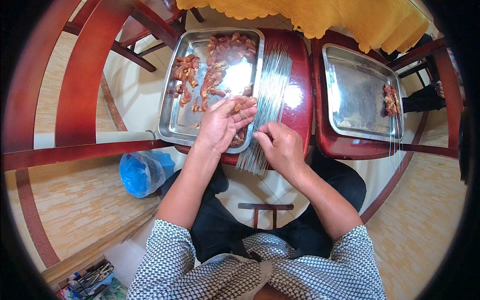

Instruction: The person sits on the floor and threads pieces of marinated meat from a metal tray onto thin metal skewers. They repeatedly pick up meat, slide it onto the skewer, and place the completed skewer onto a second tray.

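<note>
A golden-yellow cloth with a scalloped edge (320,19) hangs at the upper edge of view. A red-brown lacquered wooden chair frame with broad slats (82,80) occupies the left side. Below its lower rail is a blue plastic bin (134,175) with a clear plastic liner (155,172). Lower left: an open container of mixed small articles (90,281). Lower centre: a dark-brown wooden crossbar (266,206) above pale floor tiles (237,215).
</note>
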Motion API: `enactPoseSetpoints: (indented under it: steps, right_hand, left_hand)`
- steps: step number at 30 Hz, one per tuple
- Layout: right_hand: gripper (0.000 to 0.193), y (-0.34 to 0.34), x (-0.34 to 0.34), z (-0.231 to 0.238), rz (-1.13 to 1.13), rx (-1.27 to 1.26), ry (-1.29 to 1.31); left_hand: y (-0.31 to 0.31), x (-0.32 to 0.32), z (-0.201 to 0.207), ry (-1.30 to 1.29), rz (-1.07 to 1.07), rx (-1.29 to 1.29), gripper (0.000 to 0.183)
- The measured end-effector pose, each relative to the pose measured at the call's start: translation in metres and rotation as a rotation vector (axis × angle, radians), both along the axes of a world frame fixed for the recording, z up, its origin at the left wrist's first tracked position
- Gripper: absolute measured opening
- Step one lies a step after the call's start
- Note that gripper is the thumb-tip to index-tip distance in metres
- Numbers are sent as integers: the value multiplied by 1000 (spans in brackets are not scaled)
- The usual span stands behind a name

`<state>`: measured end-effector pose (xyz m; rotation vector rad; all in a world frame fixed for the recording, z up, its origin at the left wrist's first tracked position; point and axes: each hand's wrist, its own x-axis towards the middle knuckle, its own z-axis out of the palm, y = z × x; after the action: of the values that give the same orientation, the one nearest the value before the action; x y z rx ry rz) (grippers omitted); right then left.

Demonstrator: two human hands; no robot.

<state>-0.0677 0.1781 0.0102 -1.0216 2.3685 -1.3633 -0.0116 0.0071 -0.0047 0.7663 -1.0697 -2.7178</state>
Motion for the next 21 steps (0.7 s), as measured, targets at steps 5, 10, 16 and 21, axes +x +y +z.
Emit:
enactPoseSetpoints:
  steps: [5, 10, 16, 21]
  right_hand:
    - [12, -10, -2, -3, -13, -25, 65]
    - [12, -10, -6, 3, 6, -52, 37]
    - [12, 11, -11, 13, 8, -114, -219]
    - [12, 19, -11, 14, 18, -89, -206]
  left_hand:
    - [10, 3, 4, -77, -18, -156, 29]
    - [-4, 11, 22, -182, 60, -384, 34]
    - [-68, 38, 22, -385, 173, -1212, 19]
    - [-63, 43, 24, -570, -339, -1686, 18]
